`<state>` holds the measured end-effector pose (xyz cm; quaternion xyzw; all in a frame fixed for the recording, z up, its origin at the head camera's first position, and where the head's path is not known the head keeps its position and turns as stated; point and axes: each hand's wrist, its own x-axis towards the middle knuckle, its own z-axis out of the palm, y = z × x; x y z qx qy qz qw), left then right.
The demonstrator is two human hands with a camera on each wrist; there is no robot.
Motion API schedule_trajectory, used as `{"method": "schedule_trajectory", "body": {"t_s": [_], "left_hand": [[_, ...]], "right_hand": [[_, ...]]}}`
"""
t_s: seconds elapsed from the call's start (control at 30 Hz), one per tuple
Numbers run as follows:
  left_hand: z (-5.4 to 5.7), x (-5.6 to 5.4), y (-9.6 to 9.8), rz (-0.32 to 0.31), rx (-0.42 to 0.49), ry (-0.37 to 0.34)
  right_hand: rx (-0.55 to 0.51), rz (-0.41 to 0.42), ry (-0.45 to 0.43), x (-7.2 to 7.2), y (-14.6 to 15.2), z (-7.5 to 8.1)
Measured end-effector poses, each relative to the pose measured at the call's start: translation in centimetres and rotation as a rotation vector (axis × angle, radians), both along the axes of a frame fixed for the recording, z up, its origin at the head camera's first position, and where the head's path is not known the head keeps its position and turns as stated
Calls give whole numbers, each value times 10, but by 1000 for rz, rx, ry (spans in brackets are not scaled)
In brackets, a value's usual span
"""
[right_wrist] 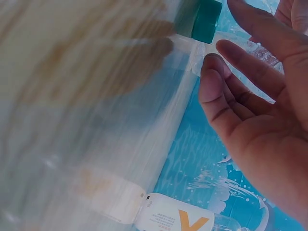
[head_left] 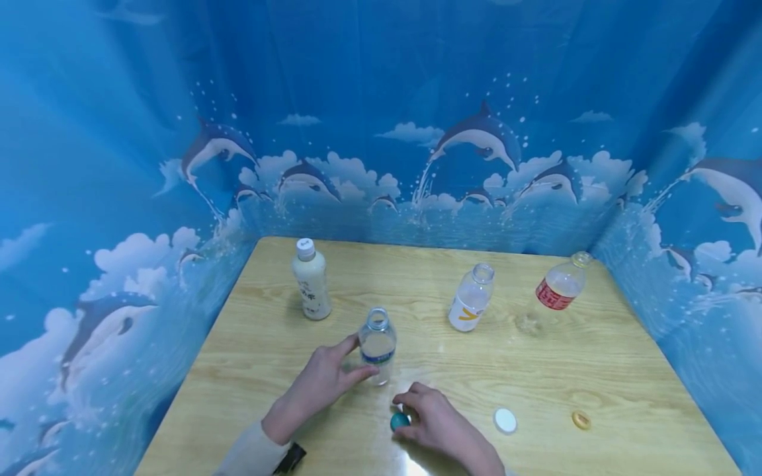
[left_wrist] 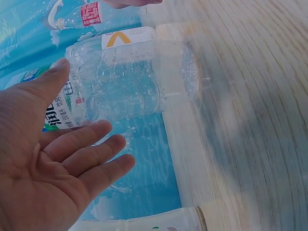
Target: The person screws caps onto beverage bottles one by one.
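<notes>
A clear, uncapped plastic water bottle [head_left: 378,342] stands upright near the middle of the table. My left hand [head_left: 324,377] holds it from the left between thumb and index finger. In the left wrist view the other fingers are spread loosely beside the bottle [left_wrist: 125,82]. A small green bottle cap [head_left: 399,421] lies on the table just in front of the bottle. Around the cap, my right hand [head_left: 434,420] reaches with bent fingers and thumb. The right wrist view shows a gap between those fingertips and the green cap [right_wrist: 207,21].
On the wooden table [head_left: 268,423], a capped whitish bottle [head_left: 311,284] stands back left. Back right are an open bottle with a yellow mark [head_left: 470,301] and an open red-labelled bottle [head_left: 558,291]. A white cap [head_left: 505,420] and a yellow cap [head_left: 581,420] lie front right. Dolphin-print curtains [head_left: 381,99] enclose the table.
</notes>
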<state>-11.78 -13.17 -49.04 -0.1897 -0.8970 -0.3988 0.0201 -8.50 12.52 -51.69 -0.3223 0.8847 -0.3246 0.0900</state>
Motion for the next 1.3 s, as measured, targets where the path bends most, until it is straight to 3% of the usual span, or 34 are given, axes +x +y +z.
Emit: {"method": "schedule_trajectory", "body": {"t_s": [0.33,0.6,0.9,1.07,1.3], "left_hand": [[-1,-1,1,-8,2,7],[-1,1,2,-2,-6,22],[1,-1,2,1,2,5],[1,-1,1,0,3,5],[0,-1,1,4,1,-9]], "right_hand": [[16,21,57,0,1,-2],[50,13,10,0,0,-2],[53,16,21,-1,-2,1],[35,-4,46,-6,0,8],[13,-62,177,-22,8,32]]}}
